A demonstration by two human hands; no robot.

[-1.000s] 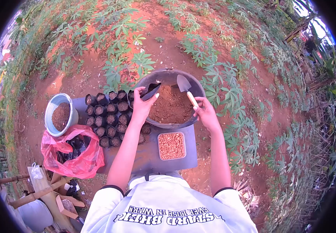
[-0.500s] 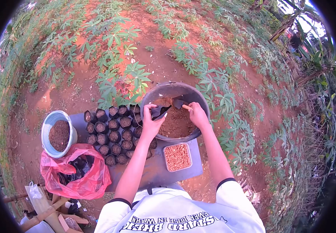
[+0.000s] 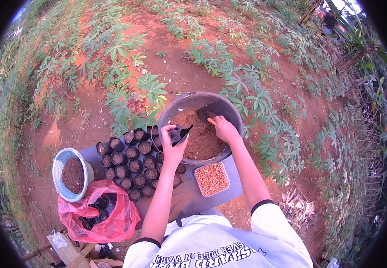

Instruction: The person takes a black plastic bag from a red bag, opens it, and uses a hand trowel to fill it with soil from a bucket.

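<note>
My left hand [image 3: 173,147] holds a small black planting bag [image 3: 180,133] open over the near rim of a large dark basin [image 3: 193,99] filled with brown soil [image 3: 198,134]. My right hand [image 3: 225,130] grips the orange handle of a small trowel [image 3: 205,116], whose blade is dug into the soil at the far side of the basin. The basin rests on a grey table [image 3: 189,196].
Several soil-filled black bags [image 3: 131,166] stand in rows left of the basin. A clear tray of peanuts [image 3: 211,178] lies in front of it. A pale bucket of dark soil [image 3: 71,174] and a red plastic bag [image 3: 99,216] sit at the left. Cassava plants surround the table on red earth.
The trowel has gone from raised above the basin down into the soil. The view shifted, so basin and table appear lower and more to the right.
</note>
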